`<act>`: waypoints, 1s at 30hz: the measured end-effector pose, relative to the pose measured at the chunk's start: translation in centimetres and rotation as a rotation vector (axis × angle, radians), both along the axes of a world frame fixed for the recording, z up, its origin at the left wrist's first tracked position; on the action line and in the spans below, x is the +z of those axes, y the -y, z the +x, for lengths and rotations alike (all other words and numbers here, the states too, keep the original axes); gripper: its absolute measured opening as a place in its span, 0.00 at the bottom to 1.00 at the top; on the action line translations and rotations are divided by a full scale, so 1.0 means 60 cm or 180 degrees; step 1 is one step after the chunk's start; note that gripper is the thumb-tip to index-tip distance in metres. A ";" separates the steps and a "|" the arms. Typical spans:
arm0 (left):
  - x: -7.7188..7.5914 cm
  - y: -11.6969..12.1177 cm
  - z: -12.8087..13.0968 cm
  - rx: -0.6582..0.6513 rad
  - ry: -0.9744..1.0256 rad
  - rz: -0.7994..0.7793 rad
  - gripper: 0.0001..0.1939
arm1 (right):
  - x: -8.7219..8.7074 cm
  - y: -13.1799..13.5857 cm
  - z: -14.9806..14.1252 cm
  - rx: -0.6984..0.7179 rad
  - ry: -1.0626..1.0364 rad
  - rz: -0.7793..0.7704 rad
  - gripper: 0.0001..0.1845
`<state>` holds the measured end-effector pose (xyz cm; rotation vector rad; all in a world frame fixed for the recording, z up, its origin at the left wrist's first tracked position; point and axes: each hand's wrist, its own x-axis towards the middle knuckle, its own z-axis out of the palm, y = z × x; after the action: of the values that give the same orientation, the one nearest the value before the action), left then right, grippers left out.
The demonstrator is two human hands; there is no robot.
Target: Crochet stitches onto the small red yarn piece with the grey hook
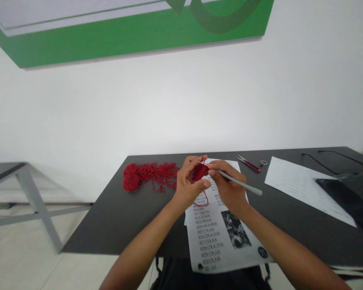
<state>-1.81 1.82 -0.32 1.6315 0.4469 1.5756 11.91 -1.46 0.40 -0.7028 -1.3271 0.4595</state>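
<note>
A small piece of red crochet work is held by my left hand, its fingers curled around it and red yarn running over the forefinger. My right hand grips a crochet hook with a grey handle, pen-fashion. The hook's thin metal tip meets the top of the red piece. A loose red strand hangs below the piece over a printed pattern sheet. Left of my hands lies a ball of red yarn with a crinkled heap of loose yarn beside it.
Small red-handled snips and a little metal ring lie beyond my right hand on the dark table. Farther right are another paper, a black phone and eyeglasses. A white wall rises behind the table.
</note>
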 end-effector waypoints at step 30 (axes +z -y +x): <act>0.019 0.036 0.021 -0.1226 0.1236 -0.1789 0.19 | 0.003 0.005 0.003 0.0004 -0.0067 0.0283 0.05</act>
<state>-0.52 -0.37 0.80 0.8947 0.3049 1.2797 12.06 -1.79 0.61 -0.6217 -1.3202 0.4053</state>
